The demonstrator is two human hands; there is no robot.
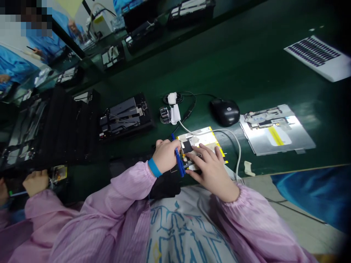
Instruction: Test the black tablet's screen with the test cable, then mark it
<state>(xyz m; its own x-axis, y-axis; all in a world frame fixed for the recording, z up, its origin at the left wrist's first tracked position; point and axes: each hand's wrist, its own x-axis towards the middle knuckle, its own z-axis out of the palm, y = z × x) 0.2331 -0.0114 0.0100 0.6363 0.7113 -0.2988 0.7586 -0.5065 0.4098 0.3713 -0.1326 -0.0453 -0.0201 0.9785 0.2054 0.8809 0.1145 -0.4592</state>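
Observation:
My left hand (165, 156), with a blue wristband, is closed round a blue pen (179, 162) that slants down beside the left edge of an opened tablet assembly (204, 137). The assembly has a white and silver back, yellow edge strips and a dark board area. My right hand (212, 168) lies over its near side with fingers spread, the fingertips on or just above the parts. Both hands hide much of the assembly. A white cable (238, 146) runs over its far edge and loops past my right hand.
A black HP mouse (225, 112), a small counter (164, 115) and a second silver tablet assembly (276, 133) lie beyond my hands. Black foam trays (124, 117) of parts stand left. A label sheet (320, 56) lies far right. A co-worker's hand (37, 182) is at the left.

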